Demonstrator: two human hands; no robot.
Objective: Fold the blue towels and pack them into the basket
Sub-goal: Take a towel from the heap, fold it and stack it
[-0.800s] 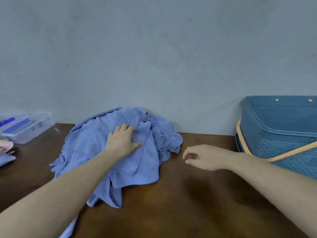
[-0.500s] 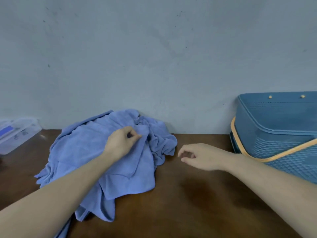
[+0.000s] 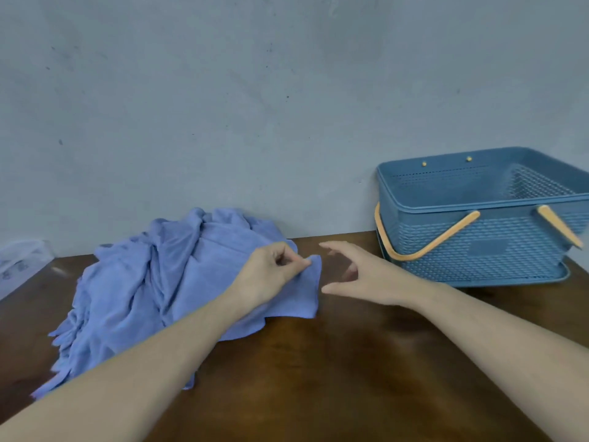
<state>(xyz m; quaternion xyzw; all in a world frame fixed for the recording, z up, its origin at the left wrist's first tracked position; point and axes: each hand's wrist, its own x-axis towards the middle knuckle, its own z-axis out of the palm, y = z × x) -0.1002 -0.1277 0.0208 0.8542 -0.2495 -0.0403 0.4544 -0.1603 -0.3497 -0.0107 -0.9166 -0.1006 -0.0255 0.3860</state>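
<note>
Blue towels pinched at their right corner by left hand

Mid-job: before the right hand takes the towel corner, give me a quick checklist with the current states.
1. Left hand pinches a corner of the top towel: ok.
2. Right hand open, fingers spread, beside that corner and not touching it: ok.
3. Only one towel layer pinched: cannot tell, the pile is bunched.
4. Bare table in front for spreading: ok.
5. Basket upright; no towels visible inside: ok.
6. Handles folded down, clear of the opening: ok.
</note>
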